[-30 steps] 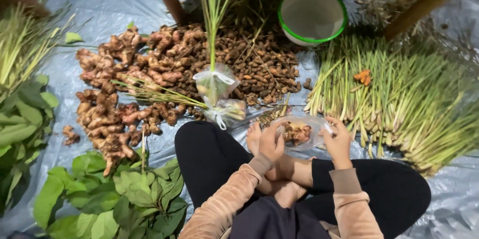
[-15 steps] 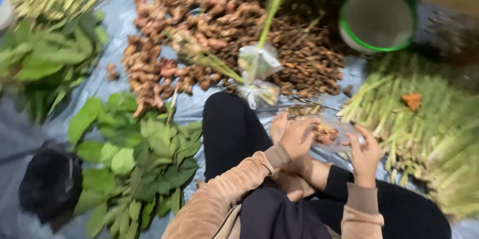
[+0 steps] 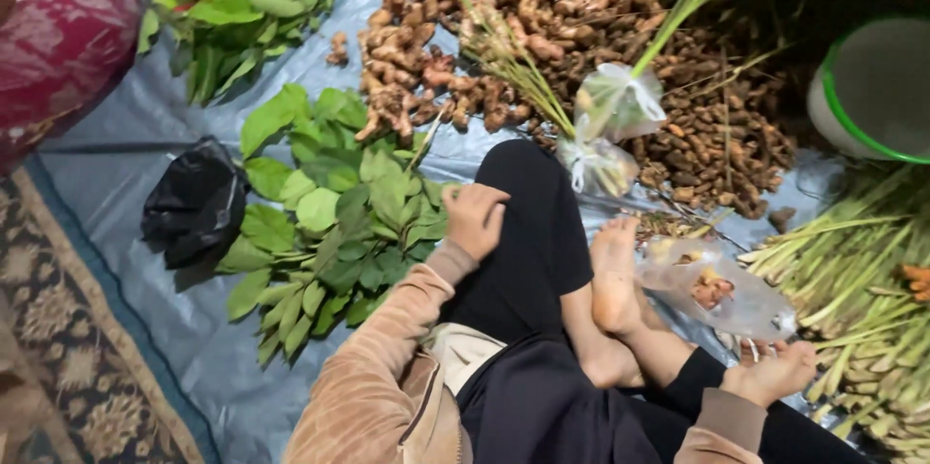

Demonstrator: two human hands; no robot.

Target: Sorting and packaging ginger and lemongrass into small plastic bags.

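My left hand reaches left past my black-clad knee. Its bent fingers rest on the edge of a pile of green leaves; whether it grips a leaf is hidden. My right hand sits low at the right and pinches the corner of a clear plastic bag with a few brown root pieces inside. The bag lies beside my bare foot.
Two tied clear bags with lemongrass stalks stand beyond my knee. Behind them are pale knobbly roots and small dark roots. Lemongrass bundles and a green-rimmed white basin lie right. A black bag, a patterned rug and another person's red cloth are left.
My view has swung left and come closer. My left hand has let go of the clear bag and moved left to the leaves. My right hand still holds the bag, now lower.
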